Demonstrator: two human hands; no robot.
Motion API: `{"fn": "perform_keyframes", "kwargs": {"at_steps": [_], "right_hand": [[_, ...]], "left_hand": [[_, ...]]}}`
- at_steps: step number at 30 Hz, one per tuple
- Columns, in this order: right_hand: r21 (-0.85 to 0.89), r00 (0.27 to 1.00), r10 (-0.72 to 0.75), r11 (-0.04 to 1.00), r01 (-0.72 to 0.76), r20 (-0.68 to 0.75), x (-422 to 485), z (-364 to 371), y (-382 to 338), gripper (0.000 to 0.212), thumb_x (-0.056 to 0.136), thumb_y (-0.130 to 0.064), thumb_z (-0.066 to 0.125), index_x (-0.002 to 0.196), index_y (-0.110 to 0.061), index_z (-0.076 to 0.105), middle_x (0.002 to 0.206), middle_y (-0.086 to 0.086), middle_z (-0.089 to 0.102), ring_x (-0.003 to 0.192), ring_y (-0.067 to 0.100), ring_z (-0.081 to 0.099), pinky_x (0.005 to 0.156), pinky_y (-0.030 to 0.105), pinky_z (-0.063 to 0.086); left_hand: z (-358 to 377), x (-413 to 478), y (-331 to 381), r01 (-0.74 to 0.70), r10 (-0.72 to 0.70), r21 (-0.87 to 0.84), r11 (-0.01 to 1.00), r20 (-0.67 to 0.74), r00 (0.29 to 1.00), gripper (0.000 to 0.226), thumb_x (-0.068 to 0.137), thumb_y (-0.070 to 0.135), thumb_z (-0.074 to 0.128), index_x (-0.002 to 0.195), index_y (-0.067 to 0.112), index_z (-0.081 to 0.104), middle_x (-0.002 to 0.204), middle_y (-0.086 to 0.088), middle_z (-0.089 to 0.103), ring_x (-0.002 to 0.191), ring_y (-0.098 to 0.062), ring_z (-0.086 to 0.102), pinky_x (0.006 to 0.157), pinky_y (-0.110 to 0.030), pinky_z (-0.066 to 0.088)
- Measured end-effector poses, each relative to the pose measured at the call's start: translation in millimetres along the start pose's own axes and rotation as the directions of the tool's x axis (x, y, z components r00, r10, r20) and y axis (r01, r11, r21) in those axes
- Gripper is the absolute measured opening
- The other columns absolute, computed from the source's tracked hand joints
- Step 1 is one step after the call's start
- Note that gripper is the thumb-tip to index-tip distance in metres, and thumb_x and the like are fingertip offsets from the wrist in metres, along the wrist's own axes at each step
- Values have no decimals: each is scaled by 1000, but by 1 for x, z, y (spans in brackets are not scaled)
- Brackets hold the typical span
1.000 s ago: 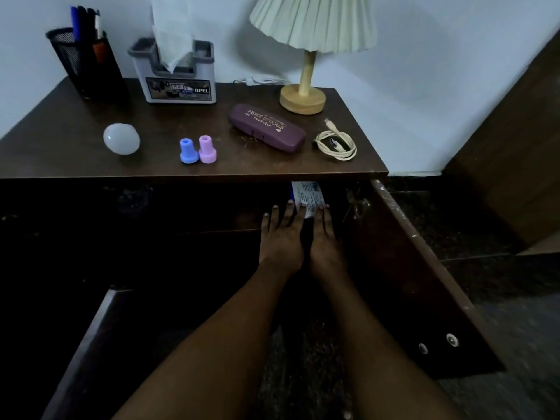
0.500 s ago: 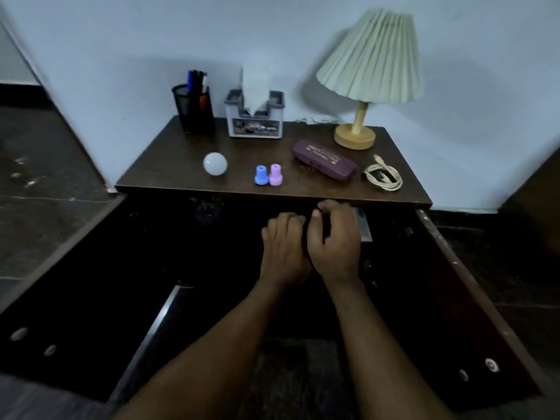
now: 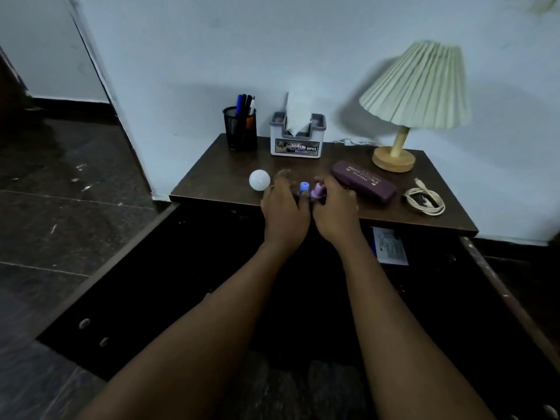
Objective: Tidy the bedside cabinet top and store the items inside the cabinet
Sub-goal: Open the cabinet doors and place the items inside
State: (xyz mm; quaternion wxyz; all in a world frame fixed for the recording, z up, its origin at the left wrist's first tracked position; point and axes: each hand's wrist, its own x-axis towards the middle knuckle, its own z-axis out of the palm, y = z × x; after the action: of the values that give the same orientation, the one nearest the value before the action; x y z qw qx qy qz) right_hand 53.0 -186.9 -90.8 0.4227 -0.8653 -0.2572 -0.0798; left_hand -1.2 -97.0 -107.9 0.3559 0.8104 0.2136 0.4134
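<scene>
Brown wooden cabinet top (image 3: 218, 177) has two little things near its front edge. Left hand (image 3: 285, 209) curls right beside the small blue plastic cap (image 3: 304, 187); I cannot tell if it holds it. Right hand (image 3: 336, 210) pinches the small purple plastic cap (image 3: 318, 191) with curled fingers

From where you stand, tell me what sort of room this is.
Probably a bedroom corner: a dark wooden cabinet stands against the wall with its doors open, and a pleated lamp, a tissue box and a glasses case sit on top.
</scene>
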Motion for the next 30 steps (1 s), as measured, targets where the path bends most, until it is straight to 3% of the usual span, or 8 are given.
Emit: {"fn": "perform_keyframes", "kwargs": {"at_steps": [4, 7, 12, 15, 19, 22, 26, 30], "right_hand": [[135, 941, -123, 976, 172, -316, -34, 2, 2, 24, 97, -20, 61, 120, -14, 67, 94, -23, 55, 101, 18, 55, 93, 29, 45], [9, 817, -237, 959, 284, -526, -86, 26, 19, 21, 92, -8, 63, 111, 1, 67, 98, 5, 66, 92, 23, 58, 88, 25, 41], [72, 976, -55, 995, 72, -208, -115, 75, 51, 36, 94, -10, 67, 130, -9, 65, 115, 4, 69, 109, 22, 63, 94, 39, 53], [82, 997, 33, 996, -27, -75, -81, 81, 50, 36, 95, -10, 64, 131, -10, 66, 114, 5, 71, 108, 21, 65, 95, 30, 49], [67, 966, 191, 976, -205, 171, -19, 103, 44, 23, 98, -23, 61, 110, -9, 74, 112, 11, 75, 110, 28, 69, 93, 30, 50], [20, 881, 274, 952, -305, 385, 15, 130, 42, 32, 104, -24, 54, 124, -5, 69, 134, 16, 65, 127, 30, 58, 102, 27, 41], [133, 869, 182, 954, -270, 460, 27, 155, 49, 33, 108, -8, 46, 129, 13, 59, 138, 24, 57, 129, 30, 53, 77, -7, 29], [240, 880, 127, 935, -259, 457, 24, 166, 60, 30, 106, -5, 50, 124, 16, 60, 130, 33, 61, 105, 18, 54, 83, 1, 45]], "left_hand": [[-10, -15, -1, -92, 90, -58, 994, -50, 995, 36, 94, 18, 63, 128, 7, 57, 120, -4, 64, 111, -22, 52, 97, -32, 40], [-16, -60, -27, -75, 62, -39, 996, -252, 966, 25, 95, 15, 62, 118, 6, 62, 110, -5, 63, 102, -19, 55, 93, -31, 42], [-13, -118, -90, 246, -242, 25, 969, -106, 964, 23, 100, 23, 56, 120, 13, 62, 113, -3, 61, 108, -19, 54, 93, -38, 49], [-10, -99, -111, 384, -381, 91, 919, -51, 923, 18, 99, 24, 58, 111, 14, 67, 108, -4, 66, 106, -23, 59, 91, -40, 51], [-6, -60, -121, 495, -499, 84, 865, 25, 866, 20, 97, 24, 58, 105, 14, 73, 105, -8, 73, 99, -26, 68, 88, -37, 55], [3, -36, -129, 530, -537, 88, 843, 87, 839, 25, 97, 30, 58, 110, 15, 74, 107, -3, 72, 100, -20, 68, 87, -31, 54], [13, -25, -135, 500, -511, 107, 859, 156, 845, 33, 103, 34, 54, 117, 11, 73, 108, -6, 73, 102, -15, 66, 71, -12, 38], [18, -32, -137, 501, -500, -15, 866, 46, 865, 37, 102, 35, 58, 103, 4, 77, 99, -12, 76, 85, -7, 57, 66, -6, 32]]}}
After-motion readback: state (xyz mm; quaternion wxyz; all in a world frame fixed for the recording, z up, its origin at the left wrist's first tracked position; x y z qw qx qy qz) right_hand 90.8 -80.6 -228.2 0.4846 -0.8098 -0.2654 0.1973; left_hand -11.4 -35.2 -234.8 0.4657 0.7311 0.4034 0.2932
